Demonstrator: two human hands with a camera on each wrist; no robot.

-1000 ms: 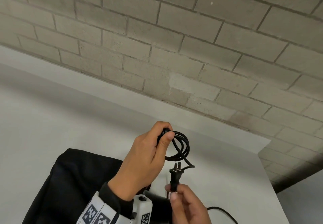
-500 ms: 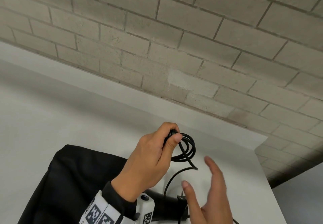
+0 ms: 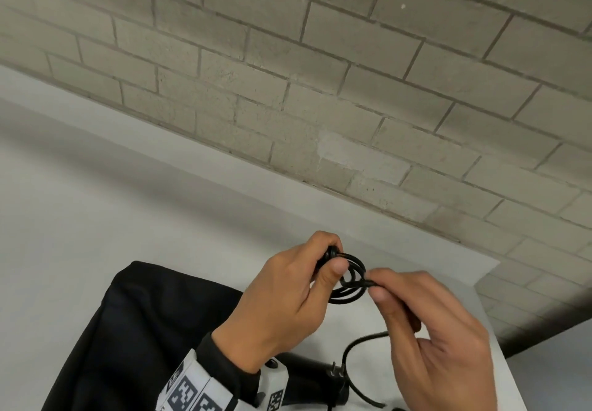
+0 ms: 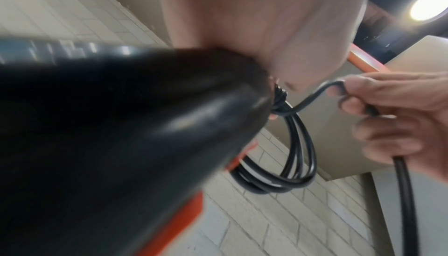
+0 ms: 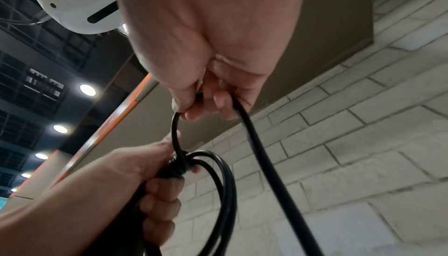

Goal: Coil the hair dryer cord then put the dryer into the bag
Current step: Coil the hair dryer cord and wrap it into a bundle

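Note:
The black hair dryer (image 3: 307, 378) lies under my left wrist, and its body fills the left wrist view (image 4: 121, 145). My left hand (image 3: 333, 260) grips its handle end and clamps the coiled cord (image 3: 347, 298) under the thumb. The coil (image 5: 225, 183) hangs in several loops. My right hand (image 3: 373, 287) pinches the loose cord strand right beside the coil, between thumb and forefinger (image 5: 194, 104). From there the strand (image 3: 349, 346) drops to the plug (image 3: 336, 375) by the dryer. A black bag (image 3: 144, 330) lies on the table to the left of my hands.
The white table (image 3: 96, 202) runs along a grey brick wall (image 3: 320, 58). Its right edge (image 3: 495, 337) is close to my right hand, with a drop beyond it.
My right hand let go of the plug, opened, then rose to pinch the cord beside the coil. The plug now hangs low by the dryer. My left hand kept its hold.

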